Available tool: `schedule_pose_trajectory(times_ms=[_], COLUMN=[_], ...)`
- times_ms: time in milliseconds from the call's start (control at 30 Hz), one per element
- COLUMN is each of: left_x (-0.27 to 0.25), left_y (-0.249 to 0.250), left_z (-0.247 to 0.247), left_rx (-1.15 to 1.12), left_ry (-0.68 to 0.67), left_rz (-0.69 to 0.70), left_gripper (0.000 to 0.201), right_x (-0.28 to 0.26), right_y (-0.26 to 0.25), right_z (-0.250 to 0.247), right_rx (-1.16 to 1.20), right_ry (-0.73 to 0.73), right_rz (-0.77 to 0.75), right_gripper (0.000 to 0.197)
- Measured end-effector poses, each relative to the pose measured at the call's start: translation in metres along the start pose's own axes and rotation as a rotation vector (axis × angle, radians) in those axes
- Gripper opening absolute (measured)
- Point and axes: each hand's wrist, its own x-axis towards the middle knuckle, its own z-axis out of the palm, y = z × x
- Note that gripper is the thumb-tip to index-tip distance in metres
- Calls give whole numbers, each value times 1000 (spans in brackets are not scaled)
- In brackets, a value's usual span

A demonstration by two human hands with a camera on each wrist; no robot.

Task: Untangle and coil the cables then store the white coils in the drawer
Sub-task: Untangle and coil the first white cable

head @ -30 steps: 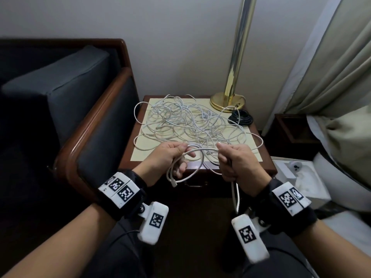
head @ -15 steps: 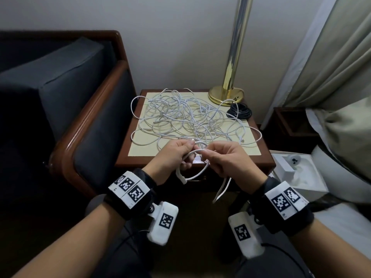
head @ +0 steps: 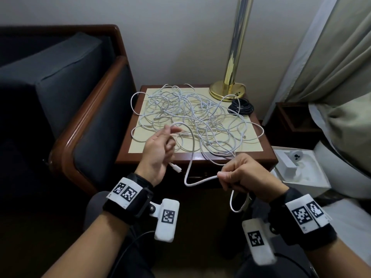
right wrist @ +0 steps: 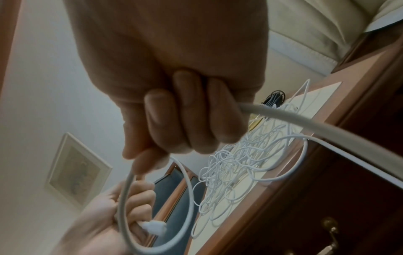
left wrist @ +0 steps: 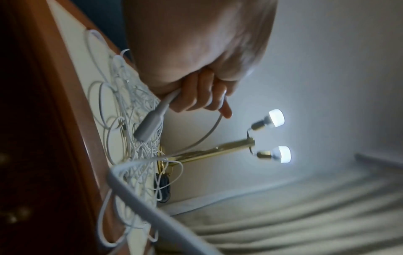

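Having drawn apart, the hands are stretching one cable [head: 192, 157] off the tangle [head: 192, 117] on the worktop [head: 259, 155], left hand [head: 158, 151] gripping its plug end, right hand [head: 241, 173] fisting slack, so it is best feeding loops evenly without dragging the pile.

Black wrist straps [head: 128, 203] were worn on both bare forearms, each fitted with a white plate printed with two black-and-white square markers. A white camera housing [head: 167, 220] bearing one such marker was mounted below each strap. A thin black lead [head: 128, 249] was seen trailing beneath the left forearm.
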Motion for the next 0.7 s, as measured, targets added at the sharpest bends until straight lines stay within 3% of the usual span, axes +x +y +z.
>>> schedule_pose_trajectory(times_ms=[100,267,433,700], left_x=[1,-8,-22,-30], left_y=[4,-7,-15,-27], left_z=[-2,5,10,15], left_rx=[-20,264,187,52], left_ry=[2,-168,-302,-202], left_rz=[-8,-99,-239,-324], left_gripper=[35,35,36,40], right_x=[0,4,15,32], right_y=[2,-6,-7,2], right_z=[1,0,7,24], right_rx=[-19,74,245,356], right_ry=[10,51,191,308], right_rz=[28,-16,-85,-156], right_gripper=[42,40,39,35])
